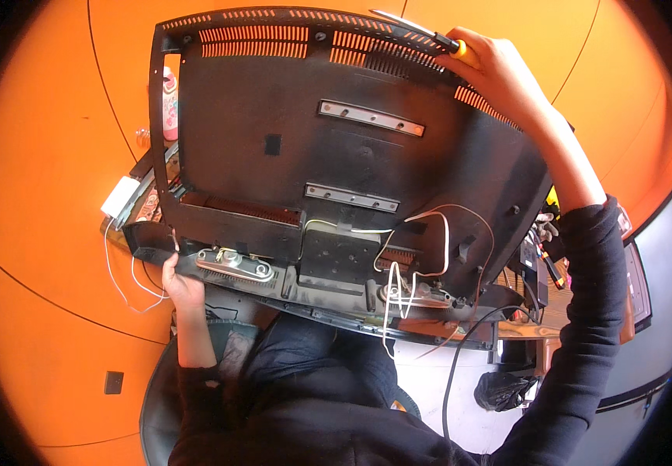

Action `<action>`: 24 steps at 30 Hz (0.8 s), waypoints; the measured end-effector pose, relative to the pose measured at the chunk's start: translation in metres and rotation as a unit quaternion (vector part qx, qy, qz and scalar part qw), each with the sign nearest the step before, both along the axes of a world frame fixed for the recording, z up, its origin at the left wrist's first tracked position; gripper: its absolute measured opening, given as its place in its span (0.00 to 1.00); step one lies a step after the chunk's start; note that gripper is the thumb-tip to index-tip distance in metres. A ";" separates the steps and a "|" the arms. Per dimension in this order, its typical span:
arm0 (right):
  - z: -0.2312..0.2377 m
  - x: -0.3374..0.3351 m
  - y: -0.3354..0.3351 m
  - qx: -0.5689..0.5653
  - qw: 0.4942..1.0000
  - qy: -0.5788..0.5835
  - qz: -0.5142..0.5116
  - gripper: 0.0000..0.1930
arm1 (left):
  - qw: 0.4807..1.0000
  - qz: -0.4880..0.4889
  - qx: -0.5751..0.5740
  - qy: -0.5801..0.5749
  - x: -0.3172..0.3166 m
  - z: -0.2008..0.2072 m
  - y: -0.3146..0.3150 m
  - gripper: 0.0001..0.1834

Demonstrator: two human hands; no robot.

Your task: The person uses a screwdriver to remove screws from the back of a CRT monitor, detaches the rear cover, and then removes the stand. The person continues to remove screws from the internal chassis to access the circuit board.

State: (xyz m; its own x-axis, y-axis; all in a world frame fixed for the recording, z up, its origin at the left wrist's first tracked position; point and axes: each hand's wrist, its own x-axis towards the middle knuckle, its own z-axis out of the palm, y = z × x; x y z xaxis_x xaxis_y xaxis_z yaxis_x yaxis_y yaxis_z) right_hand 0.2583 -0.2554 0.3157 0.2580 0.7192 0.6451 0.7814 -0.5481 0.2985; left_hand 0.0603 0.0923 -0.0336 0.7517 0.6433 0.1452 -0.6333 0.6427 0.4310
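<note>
A large black television back cover [235,116], with its inner side showing, is held up tilted in front of me. My left hand [184,287] grips its lower left edge, thumb up. At the upper right edge, my right hand [495,70] is closed round a tool with a slim pale blade and a black-and-yellow handle [460,51]; its fingers also rest on the cover's rim. Along the bottom of the cover sit a speaker [235,266] at left and another speaker [421,296] at right, partly behind loose white wires [446,241]. Two metal strips are fixed mid-panel.
Behind the cover, a wooden table [534,328] carries tools and dark electronic parts at right. A white box [121,196] stands at left. A black cable [454,373] hangs near my legs, and a black plastic bag [504,390] lies lower right. Orange walls [48,194] surround the space.
</note>
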 end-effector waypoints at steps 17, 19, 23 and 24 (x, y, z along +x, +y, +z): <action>-0.018 -0.001 -0.001 0.082 0.993 -0.083 -0.033 0.13 | 0.995 -0.023 0.072 0.069 -0.034 0.006 -0.097 0.25; -0.024 0.002 -0.002 0.099 0.990 -0.103 -0.018 0.13 | 0.993 -0.041 0.075 0.077 -0.036 0.008 -0.099 0.23; -0.025 0.005 -0.002 0.099 0.991 -0.085 -0.020 0.12 | 0.987 -0.072 0.102 0.100 -0.042 0.011 -0.101 0.23; -0.022 0.004 -0.003 0.094 0.992 -0.074 -0.027 0.12 | 0.985 -0.075 0.116 0.100 -0.044 0.011 -0.103 0.24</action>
State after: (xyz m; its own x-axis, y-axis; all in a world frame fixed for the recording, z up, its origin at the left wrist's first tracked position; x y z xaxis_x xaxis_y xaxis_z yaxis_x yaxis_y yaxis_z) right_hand 0.2619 -0.2580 0.2935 0.1851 0.5705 0.8002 0.7042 -0.6449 0.2969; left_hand 0.0164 -0.0108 -0.0228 0.8641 0.4900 0.1149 -0.4267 0.5921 0.6836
